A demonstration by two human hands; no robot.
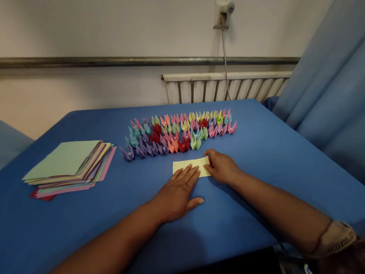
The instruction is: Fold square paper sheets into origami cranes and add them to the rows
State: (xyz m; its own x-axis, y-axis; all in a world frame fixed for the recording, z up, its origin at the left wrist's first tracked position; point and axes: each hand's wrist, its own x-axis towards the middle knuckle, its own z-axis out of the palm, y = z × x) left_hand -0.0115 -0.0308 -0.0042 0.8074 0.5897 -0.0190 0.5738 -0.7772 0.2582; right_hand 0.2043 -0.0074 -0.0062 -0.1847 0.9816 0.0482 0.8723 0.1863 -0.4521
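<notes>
A pale yellow sheet of paper (pixel 201 163), in the shape of a wide rectangle, lies flat on the blue-covered table (pixel 232 223). My left hand (pixel 177 194) rests on its lower left part with the fingers stretched out and the thumb apart on the cloth. At the paper's right end, my right hand (pixel 221 166) pinches the edge between thumb and curled fingers. Beyond the paper stand rows of small folded paper cranes (pixel 177 133) in purple, blue, red, pink, green and yellow.
On the left sits a stack of coloured paper sheets (pixel 64 159), pale green on top, with a red corner sticking out below. Behind the table are a metal rail (pixel 95 61), a white radiator (pixel 228 76) and a socket with a plug (pixel 224 14). Blue curtains (pixel 336 71) hang at both sides.
</notes>
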